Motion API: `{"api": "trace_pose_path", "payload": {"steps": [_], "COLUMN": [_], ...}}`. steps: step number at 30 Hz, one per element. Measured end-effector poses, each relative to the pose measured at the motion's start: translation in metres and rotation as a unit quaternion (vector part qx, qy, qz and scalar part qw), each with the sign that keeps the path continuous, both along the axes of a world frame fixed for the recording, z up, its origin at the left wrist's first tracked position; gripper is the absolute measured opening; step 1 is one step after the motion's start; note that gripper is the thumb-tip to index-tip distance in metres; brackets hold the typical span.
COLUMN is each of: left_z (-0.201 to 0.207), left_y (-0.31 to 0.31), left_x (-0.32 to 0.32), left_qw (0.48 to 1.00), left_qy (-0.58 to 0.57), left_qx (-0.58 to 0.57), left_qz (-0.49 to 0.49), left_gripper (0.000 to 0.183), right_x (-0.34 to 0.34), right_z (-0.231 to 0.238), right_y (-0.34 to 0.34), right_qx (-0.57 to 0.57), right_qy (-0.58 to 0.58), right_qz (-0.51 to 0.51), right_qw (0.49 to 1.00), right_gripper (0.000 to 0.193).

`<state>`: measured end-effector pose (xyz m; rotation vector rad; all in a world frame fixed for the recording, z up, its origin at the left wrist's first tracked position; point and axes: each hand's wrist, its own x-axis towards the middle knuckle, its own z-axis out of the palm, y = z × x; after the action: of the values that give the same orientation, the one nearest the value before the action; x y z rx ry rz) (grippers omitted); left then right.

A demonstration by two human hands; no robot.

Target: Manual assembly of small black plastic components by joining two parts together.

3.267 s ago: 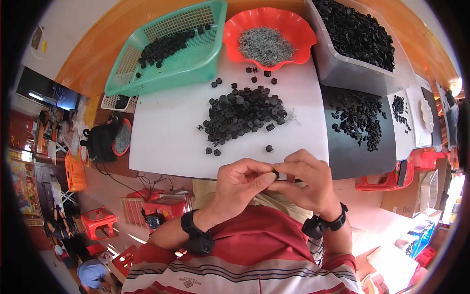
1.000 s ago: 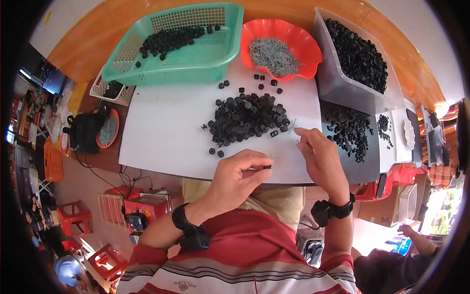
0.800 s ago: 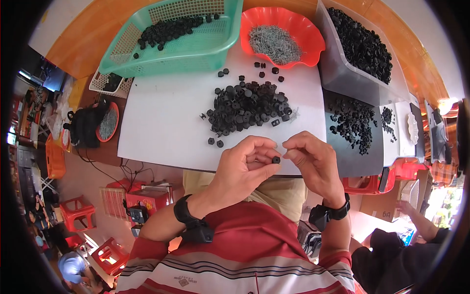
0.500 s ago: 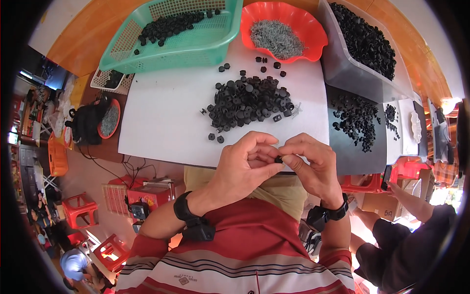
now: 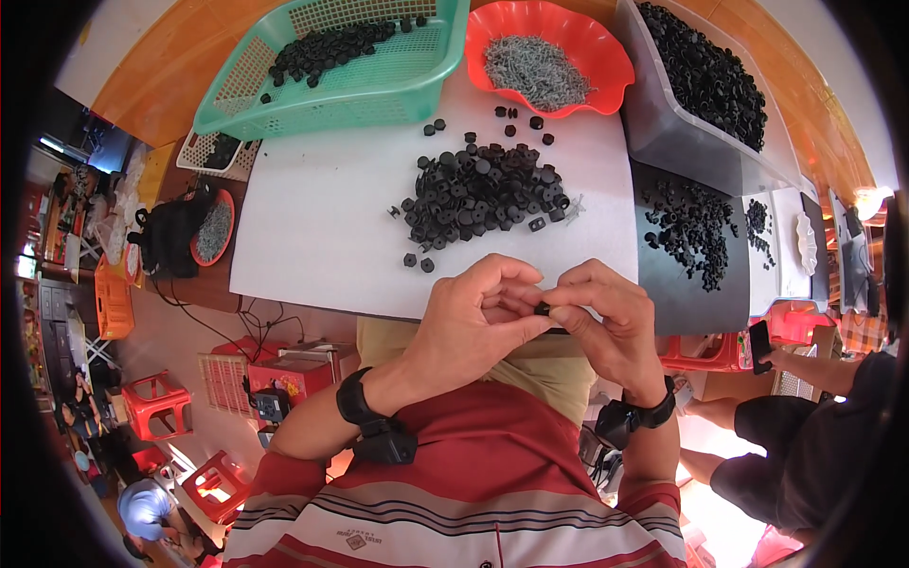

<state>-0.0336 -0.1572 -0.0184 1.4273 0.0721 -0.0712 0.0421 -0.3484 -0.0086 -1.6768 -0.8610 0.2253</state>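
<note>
Over the front edge of the white work surface, my two hands meet at a small black plastic part. My right hand pinches it between thumb and fingertips. My left hand is curled around its other side, thumb against it; whatever else lies inside those fingers is hidden. Just beyond my hands, a heap of small black plastic parts is spread on the white sheet. Some have hexagonal heads with a centre hole. A few thin metal pins lie at the heap's right side.
At the back stand a green basket with black parts, a red scalloped bowl of metal pins, and a clear bin full of black pieces. More black pieces lie on a dark board to the right. Someone holding a phone sits at right.
My hands stay almost in place, with the right fingers shifting slightly on the black part. The person at right has moved, and the phone shows more fully.
</note>
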Motion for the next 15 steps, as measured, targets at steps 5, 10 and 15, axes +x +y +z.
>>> {"api": "trace_pose_path", "payload": {"steps": [5, 10, 15], "left_z": [0.0007, -0.0013, 0.0054], "left_y": [-0.0002, 0.0019, -0.0012], "left_x": [0.0001, 0.0002, 0.0025], "left_qw": [1.000, 1.000, 0.998], "left_qy": [0.008, 0.020, 0.038], "left_qx": [0.014, -0.012, -0.026], "left_qz": [0.003, -0.018, -0.033], "left_gripper": [0.039, 0.038, 0.037], "right_x": [0.0000, 0.0005, 0.0013], "right_z": [0.0010, 0.0051, 0.0089], "right_y": [-0.0032, -0.0070, -0.0096], "right_qx": [-0.022, -0.045, -0.054], "right_qy": [-0.014, -0.015, -0.006], "right_qz": [0.003, 0.015, 0.032], "right_qw": [1.000, 0.999, 0.998], "right_gripper": [0.021, 0.021, 0.021]}}
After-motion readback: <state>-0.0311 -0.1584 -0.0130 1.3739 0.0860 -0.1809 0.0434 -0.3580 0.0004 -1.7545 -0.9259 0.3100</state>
